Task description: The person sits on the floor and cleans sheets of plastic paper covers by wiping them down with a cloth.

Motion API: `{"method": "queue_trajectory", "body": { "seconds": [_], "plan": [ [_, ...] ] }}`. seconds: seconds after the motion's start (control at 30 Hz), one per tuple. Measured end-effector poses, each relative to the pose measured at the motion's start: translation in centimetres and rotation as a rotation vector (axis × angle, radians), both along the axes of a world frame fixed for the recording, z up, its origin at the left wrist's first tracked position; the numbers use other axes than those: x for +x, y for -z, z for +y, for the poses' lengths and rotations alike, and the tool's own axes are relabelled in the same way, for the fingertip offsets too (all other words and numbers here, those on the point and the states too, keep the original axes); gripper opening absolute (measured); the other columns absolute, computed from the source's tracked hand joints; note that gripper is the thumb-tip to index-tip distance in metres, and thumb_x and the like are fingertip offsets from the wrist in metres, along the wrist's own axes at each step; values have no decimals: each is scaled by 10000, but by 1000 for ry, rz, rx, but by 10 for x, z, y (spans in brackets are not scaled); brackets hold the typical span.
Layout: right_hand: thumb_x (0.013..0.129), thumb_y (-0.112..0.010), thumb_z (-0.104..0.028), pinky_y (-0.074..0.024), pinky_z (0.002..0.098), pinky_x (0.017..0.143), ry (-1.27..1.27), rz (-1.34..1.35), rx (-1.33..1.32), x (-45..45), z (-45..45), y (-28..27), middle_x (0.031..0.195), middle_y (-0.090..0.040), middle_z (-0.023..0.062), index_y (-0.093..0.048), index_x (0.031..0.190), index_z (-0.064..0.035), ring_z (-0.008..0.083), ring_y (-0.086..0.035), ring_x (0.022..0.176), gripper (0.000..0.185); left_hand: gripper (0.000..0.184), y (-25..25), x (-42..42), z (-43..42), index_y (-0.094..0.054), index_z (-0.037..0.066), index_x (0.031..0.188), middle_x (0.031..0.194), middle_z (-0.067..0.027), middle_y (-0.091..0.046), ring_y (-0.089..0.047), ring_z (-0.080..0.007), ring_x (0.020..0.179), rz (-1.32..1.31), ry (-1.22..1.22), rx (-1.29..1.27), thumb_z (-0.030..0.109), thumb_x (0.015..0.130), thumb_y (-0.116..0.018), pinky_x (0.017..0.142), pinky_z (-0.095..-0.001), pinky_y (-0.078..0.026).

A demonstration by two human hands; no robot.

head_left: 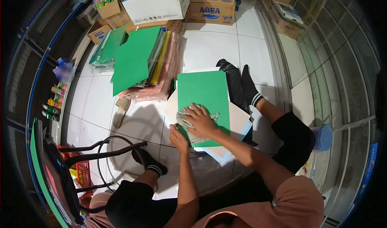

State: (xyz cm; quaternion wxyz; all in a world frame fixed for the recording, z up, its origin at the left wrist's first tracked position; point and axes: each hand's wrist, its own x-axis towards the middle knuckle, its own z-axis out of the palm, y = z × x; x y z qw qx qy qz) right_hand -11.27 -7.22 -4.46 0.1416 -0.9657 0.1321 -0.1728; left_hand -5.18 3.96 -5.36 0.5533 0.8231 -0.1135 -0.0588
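A green cardboard sheet (203, 86) lies on top of a pile in front of me, over cream sheets (238, 117) and a light blue one (246, 128) that stick out at angles. My right hand (200, 121) presses a crumpled pale cloth (193, 136) down on the green sheet's lower half, its fingers bent over the cloth. At the sheet's lower left edge, my left hand (178, 138) has its fingers curled in against the edge. Black plastic (233, 82) shows behind the pile's right side.
Stacked green folders (135, 54), with yellow and pink ones in plastic below, stand at the left. Behind are a white box (155, 8) and Aqua cartons (211, 13). A dark-framed chair (92, 157) is at lower left, a slipper (121, 111) nearby, a blue-lidded tub (322, 137) at right.
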Motion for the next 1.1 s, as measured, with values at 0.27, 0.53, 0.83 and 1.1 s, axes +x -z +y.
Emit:
{"method": "queue_trajectory", "body": {
  "seconds": [0.27, 0.53, 0.83, 1.1],
  "plan": [
    [788, -511, -353, -212, 521, 976, 330, 74, 35, 44, -121, 7, 1294, -404, 61, -500, 1177, -191, 304, -266, 1259, 421, 591, -5, -1, 0, -588, -66, 867, 811, -176, -591, -516, -254, 707, 43, -3, -4, 404, 935, -236, 708, -334, -398],
    [758, -540, -350, -210, 589, 949, 89, 27, -22, 77, -61, 23, 1289, -393, 71, -515, 1145, -169, 319, -242, 1264, 427, 620, -4, -1, 2, -586, -75, 872, 818, -170, -585, -510, -260, 731, 98, 8, 22, 414, 934, -210, 725, -342, -391],
    [769, -515, -359, -202, 525, 971, 82, 10, -28, 66, -68, 9, 1291, -410, 55, -516, 1154, -185, 282, -295, 1243, 423, 371, 6, 1, 4, -572, -18, 826, 609, -82, -521, -430, -145, 524, 39, 36, 7, 318, 892, -430, 500, -272, -359],
    [783, -529, -319, -158, 579, 982, 627, -72, -145, 6, -140, 25, 1271, -421, 111, -504, 1133, -116, 331, -285, 1243, 405, 223, 13, 3, 2, -549, 11, 797, 514, -16, -454, -345, -77, 439, 25, 13, -26, 229, 839, -546, 402, -223, -280]
  ]
}}
